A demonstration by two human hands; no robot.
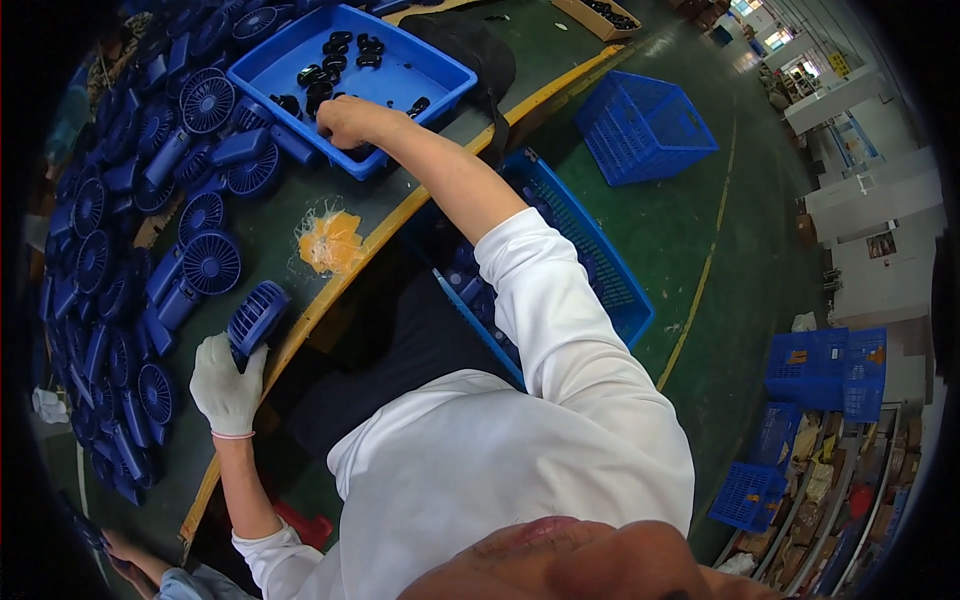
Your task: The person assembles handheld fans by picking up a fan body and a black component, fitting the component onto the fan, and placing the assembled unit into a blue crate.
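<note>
Can make out no lettering on the stacked blue crates [800, 378], their orange patches [797, 356], or the yellow panel [839, 68] beyond them.

Held fan [258, 316]: dark blue; glove [226, 388]: greyish white, pink cuff band [232, 436]; tray [425, 72]: bright blue; small parts [336, 62]: black; bench [262, 222]: green, yellow edge [340, 285]; shirt [590, 345]: plain white.

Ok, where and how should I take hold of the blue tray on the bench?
Probably by the near rim of the blue tray, just right of the forearm crossing it, coming from the yellow bench edge: the tray is shallow and that raised rim offers a pinch, while blue fans crowd its left side.
</note>
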